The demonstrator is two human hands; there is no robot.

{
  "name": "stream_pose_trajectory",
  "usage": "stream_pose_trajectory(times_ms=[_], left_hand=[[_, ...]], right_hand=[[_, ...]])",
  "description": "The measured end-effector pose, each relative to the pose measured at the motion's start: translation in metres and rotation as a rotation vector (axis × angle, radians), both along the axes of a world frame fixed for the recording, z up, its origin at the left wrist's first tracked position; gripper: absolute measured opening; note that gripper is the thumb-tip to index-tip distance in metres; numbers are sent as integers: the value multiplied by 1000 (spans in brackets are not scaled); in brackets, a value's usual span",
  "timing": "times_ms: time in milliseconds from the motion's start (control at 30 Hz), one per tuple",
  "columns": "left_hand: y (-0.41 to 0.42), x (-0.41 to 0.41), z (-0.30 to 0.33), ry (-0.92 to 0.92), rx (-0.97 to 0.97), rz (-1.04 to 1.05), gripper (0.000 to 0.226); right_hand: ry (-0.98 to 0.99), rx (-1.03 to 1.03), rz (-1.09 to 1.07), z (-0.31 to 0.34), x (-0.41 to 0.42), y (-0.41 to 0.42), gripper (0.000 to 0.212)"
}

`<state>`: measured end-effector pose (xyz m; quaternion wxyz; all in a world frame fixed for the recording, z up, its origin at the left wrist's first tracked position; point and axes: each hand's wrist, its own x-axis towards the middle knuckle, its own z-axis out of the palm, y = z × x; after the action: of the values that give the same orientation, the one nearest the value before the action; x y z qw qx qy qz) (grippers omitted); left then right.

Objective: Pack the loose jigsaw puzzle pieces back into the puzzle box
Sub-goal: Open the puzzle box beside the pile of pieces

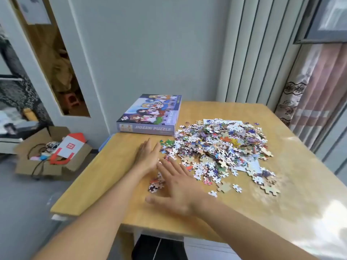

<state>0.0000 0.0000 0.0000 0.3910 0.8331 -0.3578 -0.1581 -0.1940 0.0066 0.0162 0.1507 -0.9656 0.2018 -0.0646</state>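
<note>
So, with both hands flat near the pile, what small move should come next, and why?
Probably sweep the stray pieces lying between the left hand and right hand toward the main pile. The puzzle box is closed, so nothing can go in yet.

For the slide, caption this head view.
Both open hands, left and right, sweep colourful loose puzzle pieces beside the closed purple puzzle box.

Head view looks down over the table [234,212].

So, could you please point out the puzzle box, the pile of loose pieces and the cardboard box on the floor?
puzzle box [150,112]: head view, on its printed lid.
pile of loose pieces [219,147]: head view, mid-heap.
cardboard box [37,168]: head view, front wall.
</note>
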Motion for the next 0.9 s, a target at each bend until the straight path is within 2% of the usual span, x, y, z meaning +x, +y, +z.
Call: stream_pose_trajectory(times_ms=[67,133,233,267,333,433,533,600,633,700,800,900], left_hand=[[-14,8,4,26,5,4,65],[-23,12,13,87,35,-3,63],[-31,-3,15,130,10,-26,78],[-34,-12,13,147,0,-50,75],[-43,-32,12,166,4,-88,67],[-71,-62,11,219,-22,-173,84],[-88,-76,15,251,-70,-231,65],[-79,-67,22,198,-136,-255,54],[-70,-61,25,163,-169,-271,54],[-47,-47,26,55,-152,-319,73],[-20,-54,12,-265,107,-419,121],[-7,-84,-4,-432,216,-416,122]], right_hand=[[27,-28,51,-11,11,4,90],[23,-60,-2,-17,23,-1,75],[-4,-186,-179,-16,29,-40,64],[13,-218,-255,-17,23,-58,64],[14,-201,-375,-18,5,-89,65],[2,-159,-462,-17,-21,-122,66],[-187,34,-517,-1,-42,-122,67],[-240,52,-487,8,-54,-100,70],[-203,9,-446,10,-60,-84,74],[-41,-100,-396,4,-70,-53,90],[117,-150,-616,-12,-87,-38,110],[119,-94,-830,-17,-100,-61,113]])
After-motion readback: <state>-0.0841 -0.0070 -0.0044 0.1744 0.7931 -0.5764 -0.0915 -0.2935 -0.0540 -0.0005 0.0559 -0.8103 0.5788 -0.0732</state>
